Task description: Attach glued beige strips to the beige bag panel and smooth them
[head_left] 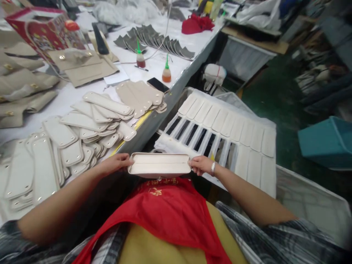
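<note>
Between my hands, just above the red apron, is a cream handbag, its long rectangular side facing up with a thin rim and a lengthwise line. A small metal piece shows at its near edge. My left hand pinches the bag's left end. At the right end, the fingers of my right hand are closed on it too. Close to my left hand lie piles of cream strips with metal studs along their ends.
A perforated sheet with rows of cream panels rests low at the right. On the table are two green-tipped bottles, a phone, beige panels and grey pieces. A teal bin stands at far right.
</note>
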`<action>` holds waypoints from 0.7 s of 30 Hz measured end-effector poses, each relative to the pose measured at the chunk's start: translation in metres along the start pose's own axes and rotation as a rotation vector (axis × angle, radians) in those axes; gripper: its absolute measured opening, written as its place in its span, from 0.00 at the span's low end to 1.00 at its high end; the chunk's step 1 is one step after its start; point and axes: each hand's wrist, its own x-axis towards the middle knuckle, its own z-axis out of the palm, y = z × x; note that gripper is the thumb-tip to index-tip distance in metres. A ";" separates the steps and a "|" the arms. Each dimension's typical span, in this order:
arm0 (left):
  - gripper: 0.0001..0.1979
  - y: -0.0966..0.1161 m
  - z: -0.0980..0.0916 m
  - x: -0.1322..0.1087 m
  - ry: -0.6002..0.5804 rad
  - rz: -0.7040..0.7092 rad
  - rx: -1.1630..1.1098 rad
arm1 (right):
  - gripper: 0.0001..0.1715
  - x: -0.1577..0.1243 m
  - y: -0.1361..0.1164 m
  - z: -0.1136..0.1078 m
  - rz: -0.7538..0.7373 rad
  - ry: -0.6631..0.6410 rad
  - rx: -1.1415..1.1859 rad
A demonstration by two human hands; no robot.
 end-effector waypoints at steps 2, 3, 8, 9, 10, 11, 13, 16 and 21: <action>0.19 0.012 -0.005 0.002 0.020 0.067 0.200 | 0.17 0.002 0.005 -0.007 -0.102 0.039 -0.037; 0.19 0.021 -0.003 0.005 0.063 0.124 0.276 | 0.16 0.003 0.007 -0.010 -0.197 0.109 -0.068; 0.24 0.072 0.048 0.036 0.075 0.402 0.394 | 0.18 0.008 -0.003 -0.008 -0.744 0.377 -0.411; 0.23 0.080 0.062 0.045 0.024 0.432 0.394 | 0.15 0.009 -0.007 -0.006 -0.812 0.366 -0.508; 0.21 0.087 0.073 0.053 -0.017 0.459 0.398 | 0.13 0.010 -0.011 -0.004 -0.863 0.358 -0.604; 0.18 0.091 0.082 0.060 -0.046 0.483 0.410 | 0.12 0.011 -0.013 -0.002 -0.895 0.359 -0.694; 0.12 0.095 0.093 0.070 -0.062 0.531 0.458 | 0.14 0.012 -0.016 0.000 -0.922 0.375 -0.827; 0.12 0.093 0.095 0.073 -0.066 0.573 0.544 | 0.16 0.012 -0.012 -0.001 -0.961 0.384 -0.919; 0.14 0.086 0.093 0.068 -0.135 0.615 0.611 | 0.18 0.009 -0.009 -0.001 -1.000 0.361 -1.010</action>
